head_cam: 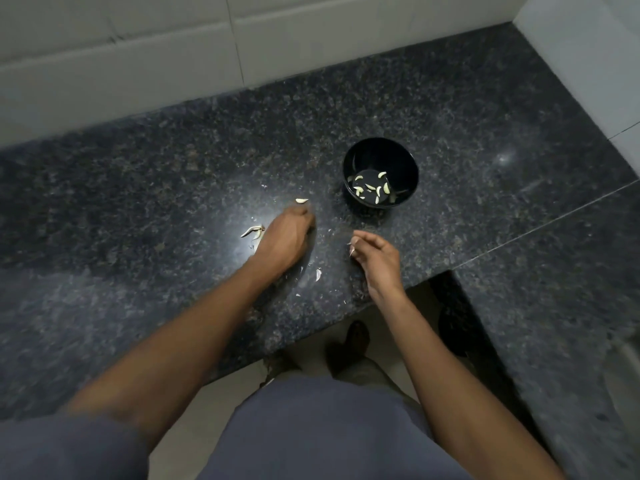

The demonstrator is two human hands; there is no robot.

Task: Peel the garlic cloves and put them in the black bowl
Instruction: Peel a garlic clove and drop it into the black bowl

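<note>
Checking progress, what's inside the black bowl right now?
Several pale peeled garlic cloves lie on the floor of the black bowl. Its near wall hides part of the floor.

Dark speckled granite counter (138,188) with a seam line crossing its right part and a step in its near edge. White tiled wall (121,46) along the far edge and at the right corner. Below the near edge: pale floor (194,434), a dark shoe (357,336), and grey clothing (311,431).
</note>
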